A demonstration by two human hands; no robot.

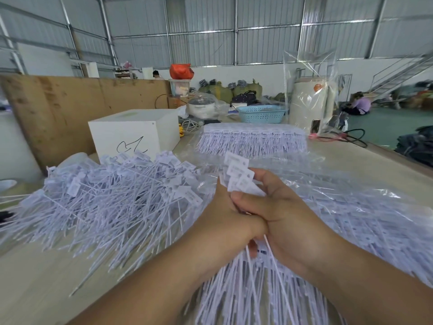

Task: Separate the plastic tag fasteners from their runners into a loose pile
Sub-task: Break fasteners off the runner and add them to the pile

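Bare table [42, 273] lies open near-left; the loose pile [112, 198] crowds left. Both hands, left hand [225, 221] and right hand [281, 216], clutch one fastener bundle [239, 174], tails hanging below.

A single head-worn wide-angle view looks forward and down, close over the table [35, 273], with the warehouse beyond.

Nothing here gives me a word or number I can read. The white box [133, 132] carries a black hand-drawn scrawl on its front face, loose strokes, no letter I can make out. Just right of that box, the tag fasteners [239, 174] I hold show faint grey print on their flags, too blurred to read.
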